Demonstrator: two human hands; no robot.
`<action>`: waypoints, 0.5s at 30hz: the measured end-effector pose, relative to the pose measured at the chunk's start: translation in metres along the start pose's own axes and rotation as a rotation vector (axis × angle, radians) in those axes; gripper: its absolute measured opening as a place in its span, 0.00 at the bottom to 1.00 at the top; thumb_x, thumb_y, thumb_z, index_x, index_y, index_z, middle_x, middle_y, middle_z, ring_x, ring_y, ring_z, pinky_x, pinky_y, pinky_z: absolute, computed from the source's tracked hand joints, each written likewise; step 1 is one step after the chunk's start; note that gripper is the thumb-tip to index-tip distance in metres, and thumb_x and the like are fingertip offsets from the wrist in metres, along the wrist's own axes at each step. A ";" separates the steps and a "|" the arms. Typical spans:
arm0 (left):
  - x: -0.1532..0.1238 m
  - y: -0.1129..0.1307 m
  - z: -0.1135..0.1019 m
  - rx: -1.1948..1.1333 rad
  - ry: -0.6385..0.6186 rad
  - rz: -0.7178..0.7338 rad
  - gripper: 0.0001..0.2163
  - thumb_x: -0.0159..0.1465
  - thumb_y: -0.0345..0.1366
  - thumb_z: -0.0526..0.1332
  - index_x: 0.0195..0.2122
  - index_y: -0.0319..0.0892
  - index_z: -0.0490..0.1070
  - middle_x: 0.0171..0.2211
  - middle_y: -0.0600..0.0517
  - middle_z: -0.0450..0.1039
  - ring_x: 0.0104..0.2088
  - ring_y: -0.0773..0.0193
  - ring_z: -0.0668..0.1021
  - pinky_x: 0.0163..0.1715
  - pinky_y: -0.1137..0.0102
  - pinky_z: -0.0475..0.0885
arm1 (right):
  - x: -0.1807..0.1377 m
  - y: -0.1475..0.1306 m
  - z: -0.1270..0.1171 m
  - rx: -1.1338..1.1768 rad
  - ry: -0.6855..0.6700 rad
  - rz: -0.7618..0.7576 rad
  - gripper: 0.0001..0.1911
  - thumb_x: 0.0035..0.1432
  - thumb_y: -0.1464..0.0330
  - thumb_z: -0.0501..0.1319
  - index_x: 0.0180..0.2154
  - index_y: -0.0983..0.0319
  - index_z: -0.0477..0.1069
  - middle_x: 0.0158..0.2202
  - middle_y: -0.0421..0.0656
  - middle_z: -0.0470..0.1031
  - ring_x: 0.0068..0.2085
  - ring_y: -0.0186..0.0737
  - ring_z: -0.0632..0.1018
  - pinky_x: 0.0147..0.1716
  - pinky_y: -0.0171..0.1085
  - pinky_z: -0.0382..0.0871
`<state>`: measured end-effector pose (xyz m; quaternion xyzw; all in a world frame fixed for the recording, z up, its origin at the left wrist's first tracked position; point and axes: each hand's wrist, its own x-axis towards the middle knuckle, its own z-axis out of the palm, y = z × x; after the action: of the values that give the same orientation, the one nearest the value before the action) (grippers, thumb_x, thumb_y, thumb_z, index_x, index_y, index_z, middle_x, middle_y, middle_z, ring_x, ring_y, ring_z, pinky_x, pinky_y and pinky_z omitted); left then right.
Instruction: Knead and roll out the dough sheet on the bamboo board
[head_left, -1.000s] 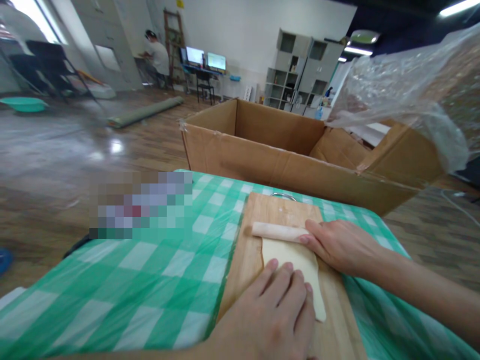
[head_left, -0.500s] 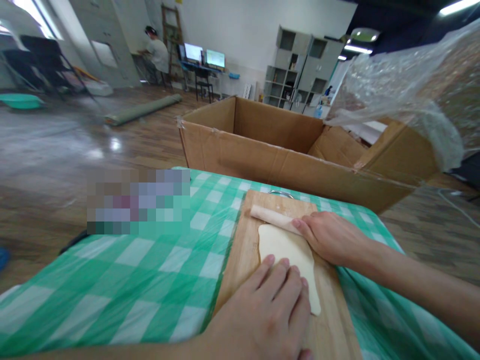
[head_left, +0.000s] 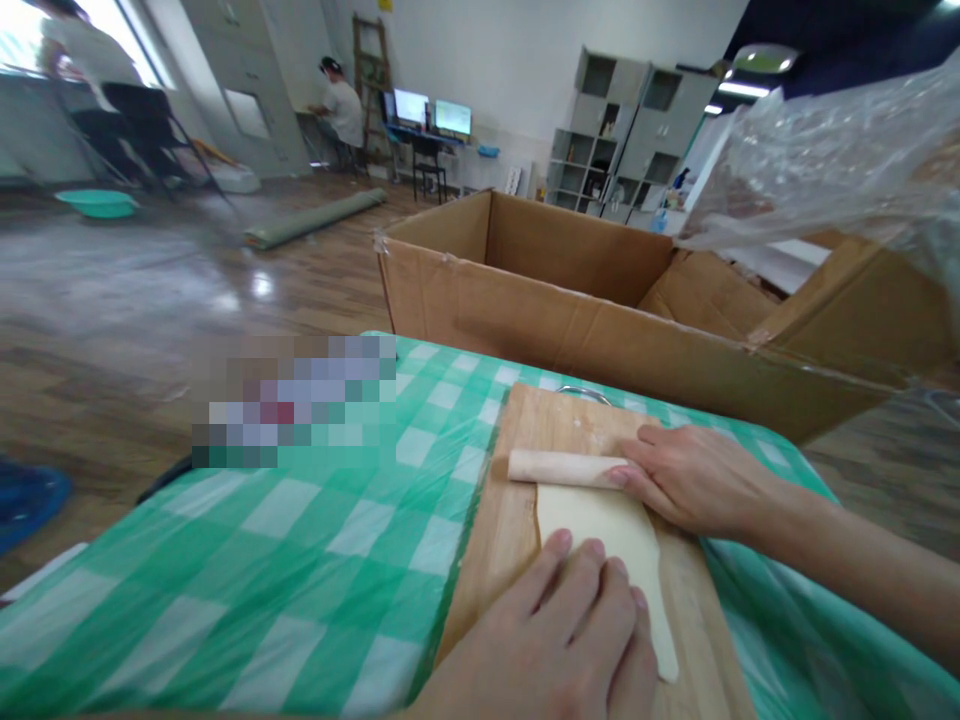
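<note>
Cream-coloured dough [head_left: 600, 515] lies flat beneath a person's left hand [head_left: 559, 640], the fingers stretched out side by side with narrow gaps between them, tips down on the sheet; the thumb cannot be seen. The dough, long and uneven in outline, narrows to a rounded corner at its near right. Under it is a wooden board [head_left: 491, 580], set lengthwise away from the person. Across the dough's far edge lies a pale pin [head_left: 559, 468], its left end jutting past the sheet. The right hand [head_left: 690, 480] pinches the pin toward its other end, thumb on the near side and fingers curled over; that end is hidden in the grip. Beyond the pin, a light dusting marks the wood, and a metal handle [head_left: 585, 393] shows at the board's far end. A green-and-white checked cloth [head_left: 300, 560] covers the table, a blurred-out patch at its far left corner. Just past the table stands an open cardboard box [head_left: 540, 310], clear plastic [head_left: 817, 160] bunched above its right side. Farther back, a green basin [head_left: 97, 203] and a long roll [head_left: 319, 218] lie on the floor, and a seated person [head_left: 343, 110] faces left near two lit monitors [head_left: 453, 118].
</note>
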<state>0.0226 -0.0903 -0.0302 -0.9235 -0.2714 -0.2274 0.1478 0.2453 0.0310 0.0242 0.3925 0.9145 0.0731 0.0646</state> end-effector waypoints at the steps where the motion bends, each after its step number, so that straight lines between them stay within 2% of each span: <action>1: 0.000 0.000 0.000 0.007 0.005 0.000 0.12 0.73 0.30 0.54 0.53 0.36 0.74 0.51 0.42 0.78 0.53 0.49 0.78 0.56 0.55 0.73 | 0.002 0.000 -0.002 0.043 -0.016 0.001 0.31 0.76 0.52 0.43 0.33 0.60 0.76 0.31 0.48 0.79 0.30 0.43 0.77 0.30 0.40 0.57; 6: -0.002 0.000 0.000 0.012 0.004 -0.011 0.13 0.73 0.30 0.54 0.55 0.37 0.73 0.53 0.43 0.78 0.53 0.50 0.79 0.57 0.56 0.72 | 0.007 -0.002 -0.008 0.219 -0.104 -0.024 0.33 0.77 0.55 0.41 0.32 0.59 0.78 0.36 0.47 0.84 0.37 0.46 0.81 0.35 0.41 0.63; 11: -0.003 -0.001 0.000 -0.001 -0.024 0.007 0.15 0.72 0.29 0.53 0.56 0.35 0.71 0.54 0.42 0.77 0.55 0.50 0.78 0.60 0.55 0.70 | 0.007 -0.005 -0.009 0.164 -0.102 0.064 0.39 0.77 0.53 0.36 0.34 0.61 0.80 0.34 0.51 0.83 0.35 0.47 0.81 0.35 0.42 0.65; 15: -0.004 -0.001 -0.001 -0.027 -0.048 -0.003 0.16 0.72 0.31 0.53 0.57 0.35 0.71 0.56 0.41 0.76 0.57 0.48 0.77 0.60 0.55 0.70 | 0.010 -0.005 -0.008 0.106 -0.116 0.071 0.39 0.77 0.53 0.33 0.46 0.62 0.81 0.32 0.52 0.82 0.34 0.49 0.81 0.35 0.42 0.65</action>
<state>0.0189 -0.0917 -0.0313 -0.9302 -0.2731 -0.2090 0.1287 0.2339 0.0339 0.0309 0.4311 0.8974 0.0043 0.0939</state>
